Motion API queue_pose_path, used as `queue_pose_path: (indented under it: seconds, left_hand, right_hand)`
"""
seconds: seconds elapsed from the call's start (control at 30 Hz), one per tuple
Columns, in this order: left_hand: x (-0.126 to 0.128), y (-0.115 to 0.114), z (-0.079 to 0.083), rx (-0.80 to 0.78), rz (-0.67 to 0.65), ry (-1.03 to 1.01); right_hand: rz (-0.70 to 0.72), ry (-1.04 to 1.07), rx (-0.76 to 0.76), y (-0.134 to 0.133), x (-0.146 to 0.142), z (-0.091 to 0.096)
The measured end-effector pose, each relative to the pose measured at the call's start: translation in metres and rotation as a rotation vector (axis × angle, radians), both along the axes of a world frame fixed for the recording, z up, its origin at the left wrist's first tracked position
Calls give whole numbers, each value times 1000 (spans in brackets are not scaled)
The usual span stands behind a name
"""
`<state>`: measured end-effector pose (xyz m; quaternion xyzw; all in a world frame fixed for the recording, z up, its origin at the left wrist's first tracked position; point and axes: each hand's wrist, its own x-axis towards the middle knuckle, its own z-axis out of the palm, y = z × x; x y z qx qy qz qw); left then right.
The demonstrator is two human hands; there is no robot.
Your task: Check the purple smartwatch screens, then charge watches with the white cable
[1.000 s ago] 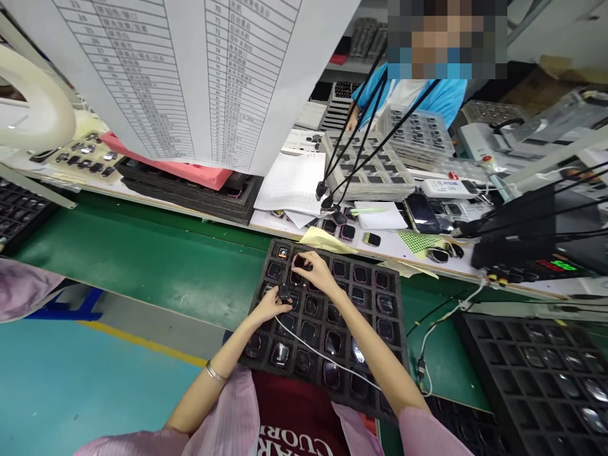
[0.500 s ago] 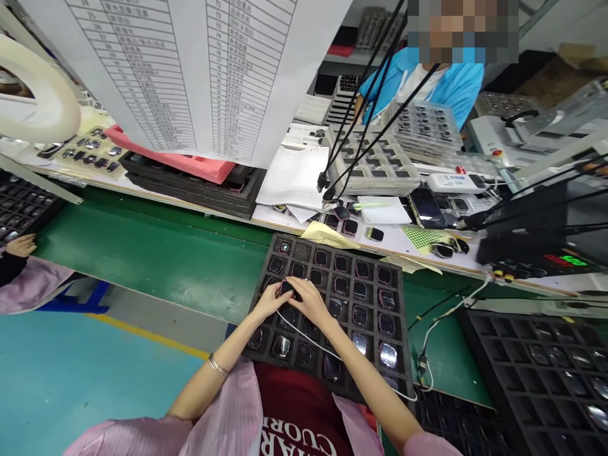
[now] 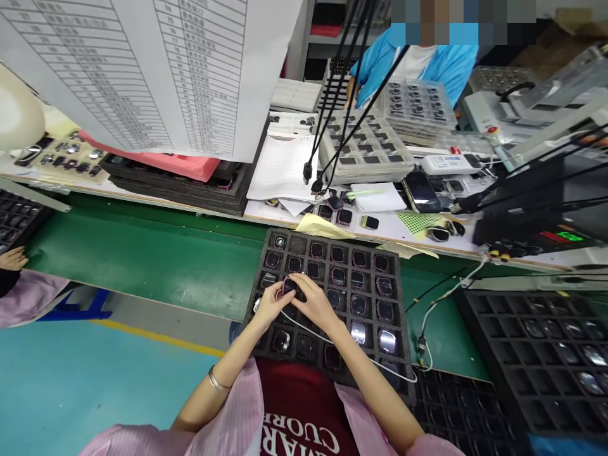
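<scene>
A black foam tray with several small watch bodies in its pockets lies on the green belt in front of me. My left hand and my right hand meet over the tray's left side, fingers pinched together on one small dark watch body. A thin white cable runs from that spot under my right forearm toward the right. A bracelet sits on my left wrist.
A second black tray with watch bodies lies at the right. Across the belt are stacked trays, a pink foam sheet, papers, hanging black cables and a person in blue. Another person's hand rests at the far left.
My right hand came back from the tray's far row to join the left hand, and both now pinch the same watch body. The view shifted slightly.
</scene>
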<state>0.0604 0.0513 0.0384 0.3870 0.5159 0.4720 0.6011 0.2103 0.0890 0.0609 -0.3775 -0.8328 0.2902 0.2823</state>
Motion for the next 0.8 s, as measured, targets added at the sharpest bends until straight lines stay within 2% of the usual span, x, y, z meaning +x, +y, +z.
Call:
queue_pose_path:
  seconds: [0.2, 0.37, 0.53, 0.8]
  left_hand:
    - [-5, 0, 29, -26, -57, 47]
    - [-1, -6, 50, -12, -28, 62]
    - [8, -13, 56, 7, 33, 52]
    - [8, -27, 69, -24, 65, 10]
  right_hand:
    - [-4, 0, 39, -7, 9, 24]
    - [-56, 31, 49, -15, 8, 38]
    - [-48, 48, 32, -18, 4, 46]
    - [42, 136, 21, -17, 7, 61]
